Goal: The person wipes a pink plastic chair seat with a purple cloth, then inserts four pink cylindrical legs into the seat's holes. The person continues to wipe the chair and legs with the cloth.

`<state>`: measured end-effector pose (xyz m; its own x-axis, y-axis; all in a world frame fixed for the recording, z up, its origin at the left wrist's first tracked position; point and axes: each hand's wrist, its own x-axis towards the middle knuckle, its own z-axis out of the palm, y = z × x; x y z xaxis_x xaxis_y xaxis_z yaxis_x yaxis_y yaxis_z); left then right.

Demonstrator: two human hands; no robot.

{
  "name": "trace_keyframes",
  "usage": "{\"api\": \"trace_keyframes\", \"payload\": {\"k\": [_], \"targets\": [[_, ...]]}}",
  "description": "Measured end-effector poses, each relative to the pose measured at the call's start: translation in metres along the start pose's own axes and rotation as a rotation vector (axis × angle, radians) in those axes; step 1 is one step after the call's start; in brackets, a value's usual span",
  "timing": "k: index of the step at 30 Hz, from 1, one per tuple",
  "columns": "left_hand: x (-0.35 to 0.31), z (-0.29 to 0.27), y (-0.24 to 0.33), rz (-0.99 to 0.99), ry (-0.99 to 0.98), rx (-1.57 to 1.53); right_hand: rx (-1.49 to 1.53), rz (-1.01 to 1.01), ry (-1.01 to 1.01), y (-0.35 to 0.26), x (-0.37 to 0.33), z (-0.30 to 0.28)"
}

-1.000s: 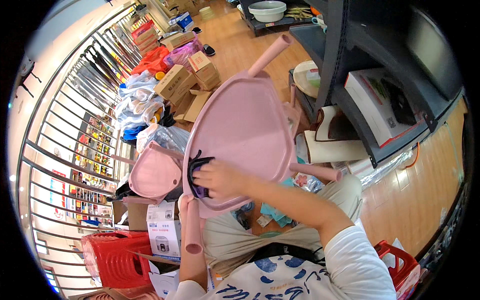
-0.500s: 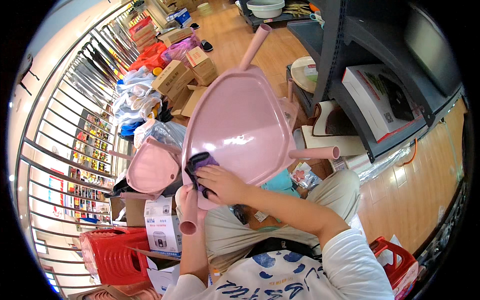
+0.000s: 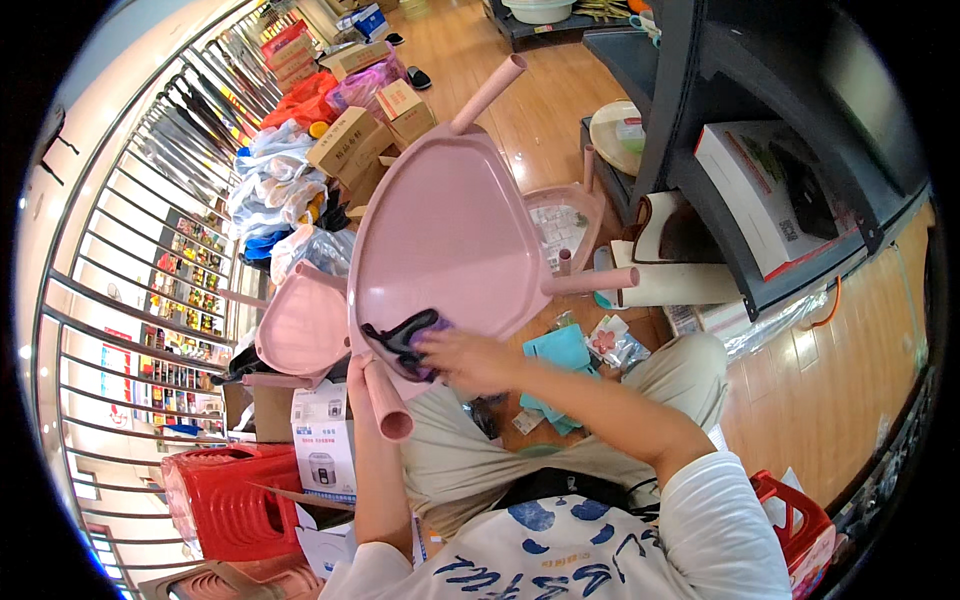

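A pink plastic shelf tier [image 3: 450, 230] with a raised rim and round tube posts tilts up in front of me. My left hand [image 3: 361, 385] grips its near left corner beside a tube [image 3: 388, 400] whose hollow end points at me; most of those fingers are hidden under the corner. My right hand [image 3: 475, 362], slightly blurred, is closed on a black and purple cloth [image 3: 405, 338] that lies against the tier's surface near that same corner. A smaller pink tier [image 3: 303, 325] stands to the left, and another pink tier [image 3: 566, 225] is partly hidden behind on the right.
Cartons [image 3: 350, 142] and plastic bags [image 3: 275, 185] line the left side by a metal railing [image 3: 110, 300]. A rice cooker box [image 3: 323, 450] and red stools [image 3: 225, 500] stand at lower left. Dark shelving [image 3: 665, 120] rises on the right. Turquoise pieces [image 3: 560, 362] lie between my legs.
The pink tier has shifted left and turned a little, uncovering more of the tier behind it. My right hand has moved right and slightly down, with the cloth stretched out more to its left.
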<state>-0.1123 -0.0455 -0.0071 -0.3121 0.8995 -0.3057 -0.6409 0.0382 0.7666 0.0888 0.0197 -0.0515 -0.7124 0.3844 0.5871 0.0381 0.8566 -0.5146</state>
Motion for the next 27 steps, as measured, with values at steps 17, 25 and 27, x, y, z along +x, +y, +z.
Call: {"api": "trace_keyframes", "payload": {"k": [17,25,27], "targets": [[-0.02,0.031,0.007,0.018,-0.016,-0.068,1.468,1.093,0.491,-0.001,0.018,-0.042],[-0.008,0.02,-0.01,0.077,-0.03,0.006,1.69,0.876,0.829,0.028,0.005,-0.087],[-0.014,0.027,-0.008,0.065,-0.043,0.042,1.451,0.951,0.922,0.038,0.013,-0.1]]}}
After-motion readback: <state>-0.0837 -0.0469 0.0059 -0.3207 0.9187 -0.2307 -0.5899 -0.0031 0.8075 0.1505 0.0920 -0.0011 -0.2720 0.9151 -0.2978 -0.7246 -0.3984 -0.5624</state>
